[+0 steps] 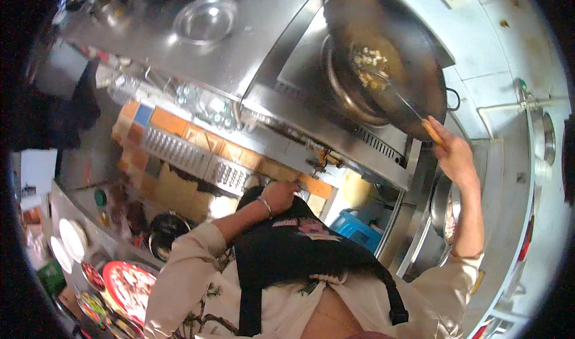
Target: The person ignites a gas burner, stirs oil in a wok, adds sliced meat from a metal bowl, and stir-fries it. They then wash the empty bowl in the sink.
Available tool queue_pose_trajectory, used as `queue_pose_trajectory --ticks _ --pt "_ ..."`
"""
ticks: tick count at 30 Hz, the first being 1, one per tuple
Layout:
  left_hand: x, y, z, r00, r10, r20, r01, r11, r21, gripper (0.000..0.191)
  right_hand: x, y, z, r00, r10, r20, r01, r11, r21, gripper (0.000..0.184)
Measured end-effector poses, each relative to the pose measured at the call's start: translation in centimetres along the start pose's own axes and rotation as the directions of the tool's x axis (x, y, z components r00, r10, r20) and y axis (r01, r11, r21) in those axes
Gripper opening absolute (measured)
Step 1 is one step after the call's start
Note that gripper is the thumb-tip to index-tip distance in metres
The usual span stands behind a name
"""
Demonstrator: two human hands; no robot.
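Note:
My right hand (456, 159) grips the yellowish handle of a cooking utensil (411, 106) with a thin metal shaft. Its far end rests among pale chopped pieces of food (372, 67) in a large dark wok (415, 38). The wok sits tilted over the round burner opening of a steel stove (296, 65); a loop handle shows on its right rim. In front of the black apron (287, 249) is my left hand (280, 196), a bracelet on its wrist. Its fingers are curled, and the palm side is hidden.
A clear round bowl (205, 20) stands on the steel counter left of the stove. A blue plastic container (357, 229) is low beside the stove. At lower left, a red-rimmed tray (130, 289) of sliced food and white plates (72, 239) occupy another counter. Steel basins (444, 208) are at right.

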State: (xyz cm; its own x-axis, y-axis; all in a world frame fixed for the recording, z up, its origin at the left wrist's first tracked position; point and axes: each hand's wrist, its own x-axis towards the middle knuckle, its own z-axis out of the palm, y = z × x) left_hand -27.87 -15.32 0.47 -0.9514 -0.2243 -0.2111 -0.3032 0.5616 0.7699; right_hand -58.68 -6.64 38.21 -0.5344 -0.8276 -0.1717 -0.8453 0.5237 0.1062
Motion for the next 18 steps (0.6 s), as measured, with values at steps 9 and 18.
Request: queue_pose_trajectory --ticks 9,18 --pt "-0.9 -2.8 7.7 0.949 -0.295 0.113 0.309 0.94 -0.142 0.033 2.4 8.5 1.8 0.995 0.028 0.093 -0.065 0.901 0.428 0.068" --pt "-3.5 -3.8 15.8 0.854 -0.467 0.231 0.514 0.825 -0.235 0.031 -0.1 3.6 0.2 0.981 -0.049 0.186 0.004 0.973 0.232 0.069"
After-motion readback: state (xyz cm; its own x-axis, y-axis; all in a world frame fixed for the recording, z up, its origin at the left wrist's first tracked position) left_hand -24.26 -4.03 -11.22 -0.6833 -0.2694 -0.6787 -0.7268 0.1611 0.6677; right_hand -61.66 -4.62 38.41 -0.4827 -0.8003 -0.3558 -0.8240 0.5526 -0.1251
